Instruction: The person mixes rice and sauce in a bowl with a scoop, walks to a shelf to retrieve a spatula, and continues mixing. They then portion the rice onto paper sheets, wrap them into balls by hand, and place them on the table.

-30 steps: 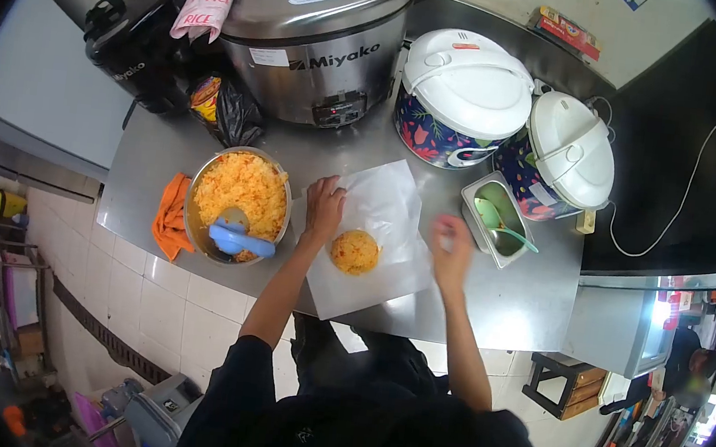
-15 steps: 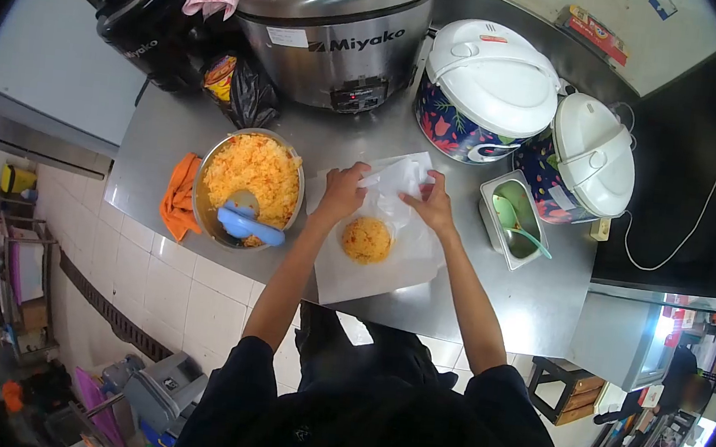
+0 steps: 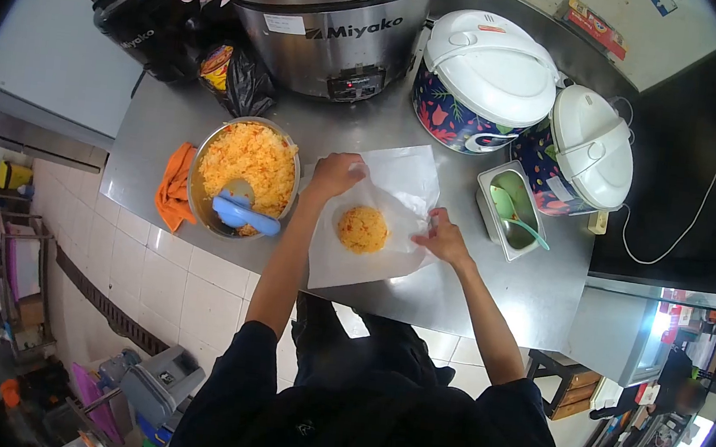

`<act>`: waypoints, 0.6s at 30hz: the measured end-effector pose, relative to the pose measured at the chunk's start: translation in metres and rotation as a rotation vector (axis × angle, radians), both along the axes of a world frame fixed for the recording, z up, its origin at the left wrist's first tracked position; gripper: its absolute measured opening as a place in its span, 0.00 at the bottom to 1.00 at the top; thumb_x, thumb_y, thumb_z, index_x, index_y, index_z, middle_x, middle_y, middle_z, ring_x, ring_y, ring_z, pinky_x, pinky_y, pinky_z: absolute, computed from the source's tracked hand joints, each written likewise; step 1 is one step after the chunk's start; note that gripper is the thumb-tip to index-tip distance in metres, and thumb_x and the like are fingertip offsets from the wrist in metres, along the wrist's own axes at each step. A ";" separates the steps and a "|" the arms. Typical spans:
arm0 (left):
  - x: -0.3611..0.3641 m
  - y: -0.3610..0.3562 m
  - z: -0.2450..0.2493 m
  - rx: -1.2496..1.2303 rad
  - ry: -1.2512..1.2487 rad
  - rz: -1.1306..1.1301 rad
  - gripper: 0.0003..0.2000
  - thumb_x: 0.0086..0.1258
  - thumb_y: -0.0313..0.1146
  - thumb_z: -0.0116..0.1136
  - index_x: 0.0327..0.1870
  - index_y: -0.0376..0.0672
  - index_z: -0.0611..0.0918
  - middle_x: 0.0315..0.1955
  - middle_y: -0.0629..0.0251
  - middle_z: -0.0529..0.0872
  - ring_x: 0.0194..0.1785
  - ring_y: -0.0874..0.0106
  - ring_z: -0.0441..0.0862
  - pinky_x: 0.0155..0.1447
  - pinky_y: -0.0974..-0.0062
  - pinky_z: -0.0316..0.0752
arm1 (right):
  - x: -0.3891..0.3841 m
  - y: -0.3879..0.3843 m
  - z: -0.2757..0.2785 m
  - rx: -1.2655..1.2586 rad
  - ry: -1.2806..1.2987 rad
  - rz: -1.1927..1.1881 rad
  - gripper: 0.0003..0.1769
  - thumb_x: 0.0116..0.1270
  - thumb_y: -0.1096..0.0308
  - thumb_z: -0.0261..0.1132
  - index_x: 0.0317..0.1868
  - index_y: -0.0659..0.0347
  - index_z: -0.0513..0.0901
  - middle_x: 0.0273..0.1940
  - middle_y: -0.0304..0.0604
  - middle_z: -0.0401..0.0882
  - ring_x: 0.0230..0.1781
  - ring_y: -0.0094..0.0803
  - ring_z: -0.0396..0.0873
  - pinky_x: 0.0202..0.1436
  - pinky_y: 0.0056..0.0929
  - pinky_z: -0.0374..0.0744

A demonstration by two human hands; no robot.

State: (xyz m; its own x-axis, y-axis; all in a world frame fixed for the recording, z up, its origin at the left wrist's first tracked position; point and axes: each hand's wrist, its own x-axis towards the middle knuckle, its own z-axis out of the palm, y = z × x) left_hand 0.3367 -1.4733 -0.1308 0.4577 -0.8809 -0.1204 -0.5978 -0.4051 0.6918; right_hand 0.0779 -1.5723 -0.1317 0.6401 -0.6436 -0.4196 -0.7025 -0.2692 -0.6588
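Observation:
A round mound of orange rice [image 3: 363, 229] lies on white wrapping paper [image 3: 344, 273] at the counter's front. My left hand [image 3: 337, 175] pinches the paper's upper left part, above the mound. To the right of the rice, my right hand [image 3: 444, 236] has its fingers closed on the paper's right edge. Left of the paper stands a metal bowl [image 3: 196, 198] of orange rice, with a blue-handled scoop [image 3: 245, 215] resting in it. At the right, a metal container [image 3: 491, 216] holds a green spoon [image 3: 528, 232].
An orange cloth [image 3: 175, 188] lies beside the bowl. Behind are a large Miyako cooker [image 3: 325, 41], a black plastic bag [image 3: 249, 83] and two white-lidded rice containers [image 3: 490, 67] [image 3: 592, 152]. The steel counter [image 3: 532, 307] ends close to my body. A distant person [image 3: 672, 392] is at the far right.
My right hand has moved down along the paper's right side, and my left hand slightly left. The paper's upper part is spread wider. The whole view has shifted slightly.

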 end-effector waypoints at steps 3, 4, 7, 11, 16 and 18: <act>0.005 -0.007 0.001 0.198 -0.072 -0.100 0.13 0.49 0.39 0.62 0.37 0.49 0.80 0.35 0.60 0.82 0.42 0.61 0.79 0.50 0.62 0.68 | -0.002 0.001 0.001 0.012 0.029 0.105 0.32 0.52 0.65 0.66 0.55 0.57 0.60 0.29 0.46 0.77 0.30 0.35 0.78 0.32 0.31 0.74; 0.007 -0.011 -0.006 0.254 -0.085 -0.081 0.16 0.47 0.41 0.63 0.38 0.50 0.79 0.37 0.60 0.82 0.44 0.61 0.78 0.51 0.59 0.66 | 0.000 0.000 0.007 0.447 -0.197 -0.066 0.30 0.53 0.69 0.63 0.55 0.56 0.60 0.31 0.46 0.77 0.30 0.35 0.78 0.34 0.30 0.74; 0.005 -0.021 -0.019 0.348 -0.139 -0.042 0.22 0.43 0.47 0.65 0.40 0.49 0.79 0.38 0.59 0.81 0.46 0.60 0.77 0.52 0.56 0.65 | 0.000 0.004 0.009 0.695 -0.407 -0.137 0.30 0.53 0.72 0.62 0.57 0.52 0.61 0.40 0.49 0.74 0.34 0.34 0.77 0.39 0.30 0.73; -0.004 -0.026 -0.022 0.350 -0.281 -0.010 0.30 0.40 0.57 0.64 0.41 0.45 0.78 0.39 0.58 0.81 0.46 0.61 0.78 0.52 0.54 0.64 | 0.009 0.032 0.053 -0.685 -0.124 0.566 0.30 0.50 0.72 0.62 0.55 0.44 0.67 0.57 0.48 0.64 0.53 0.37 0.67 0.50 0.37 0.68; -0.005 -0.031 -0.017 0.381 -0.273 -0.019 0.32 0.41 0.61 0.61 0.41 0.43 0.79 0.37 0.58 0.82 0.44 0.62 0.79 0.54 0.54 0.63 | 0.005 0.042 0.056 -0.713 -0.164 0.847 0.23 0.46 0.67 0.66 0.47 0.46 0.76 0.61 0.40 0.59 0.58 0.35 0.60 0.57 0.41 0.60; -0.008 -0.030 -0.018 0.388 -0.280 -0.021 0.32 0.41 0.61 0.60 0.41 0.43 0.79 0.36 0.58 0.82 0.44 0.62 0.79 0.54 0.53 0.62 | -0.003 0.033 0.045 -0.717 -0.069 0.763 0.19 0.48 0.66 0.66 0.44 0.51 0.77 0.59 0.39 0.62 0.59 0.35 0.59 0.56 0.40 0.61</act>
State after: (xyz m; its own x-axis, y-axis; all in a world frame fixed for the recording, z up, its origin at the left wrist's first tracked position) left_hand 0.3289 -1.5037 -0.1491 0.5016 -0.8049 -0.3170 -0.7505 -0.5871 0.3034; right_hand 0.0746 -1.5392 -0.0866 0.9887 -0.1422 -0.0471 -0.1489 -0.9680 -0.2018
